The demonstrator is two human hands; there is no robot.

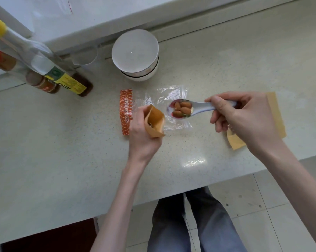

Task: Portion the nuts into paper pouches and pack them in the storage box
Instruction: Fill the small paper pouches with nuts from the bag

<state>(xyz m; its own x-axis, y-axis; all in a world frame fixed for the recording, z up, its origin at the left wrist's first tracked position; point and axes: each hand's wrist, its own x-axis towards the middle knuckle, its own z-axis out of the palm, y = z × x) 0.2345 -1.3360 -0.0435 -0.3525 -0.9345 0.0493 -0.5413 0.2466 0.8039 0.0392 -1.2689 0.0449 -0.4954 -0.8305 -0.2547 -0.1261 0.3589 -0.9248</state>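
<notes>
Your left hand (144, 130) grips a small brown paper pouch (155, 120), its mouth turned toward the spoon (193, 108). Your right hand (242, 117) pinches the spoon's handle, holding the bowl level just beside the pouch with several almonds (183, 107) in it. Under the spoon, a clear snack bag (153, 106) with an orange header lies flat on the tabletop (62, 142). More pouches (275, 110), possibly two, lie beneath your right hand. Stacked white bowls (135, 53) stand behind.

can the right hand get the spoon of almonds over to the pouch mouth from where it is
Probably yes: the right hand holds the spoon beside the open pouch in the left hand, with nothing between them.
</notes>
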